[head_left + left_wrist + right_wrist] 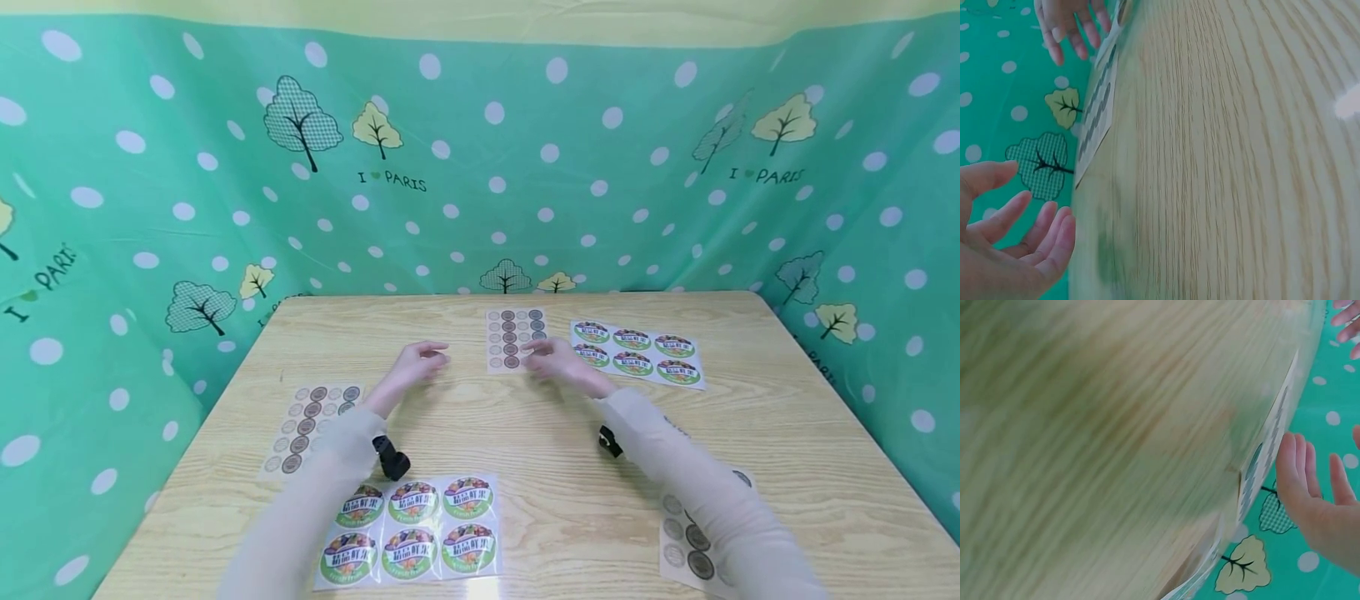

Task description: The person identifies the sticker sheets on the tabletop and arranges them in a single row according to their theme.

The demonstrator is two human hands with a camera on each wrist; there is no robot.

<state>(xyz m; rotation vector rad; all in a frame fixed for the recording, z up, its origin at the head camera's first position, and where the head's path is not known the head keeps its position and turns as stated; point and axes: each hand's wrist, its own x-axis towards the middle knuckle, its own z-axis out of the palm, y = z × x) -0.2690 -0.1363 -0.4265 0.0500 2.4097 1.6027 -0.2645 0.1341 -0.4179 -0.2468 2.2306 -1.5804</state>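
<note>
A sheet of round brown and pale stickers (509,333) lies flat at the far middle of the table. My right hand (558,361) hovers over its right edge, fingers loosely bent and nothing in them; whether the fingertips touch the sheet I cannot tell. Left of that sheet, apart from it, my left hand (420,365) is above the bare wood with relaxed fingers. In the left wrist view the left hand (1022,244) is empty, thumb apart from the fingers. The right wrist view shows the right hand (1319,509) with fingers extended, beside the sticker sheet (1266,450).
A sheet of oval fruit labels (632,363) lies at the back right, and another fruit label sheet (408,529) at the front. More round-sticker sheets lie at left (306,427) and front right (697,537), partly under the sleeves. A green dotted curtain (465,167) surrounds the wooden table (517,450).
</note>
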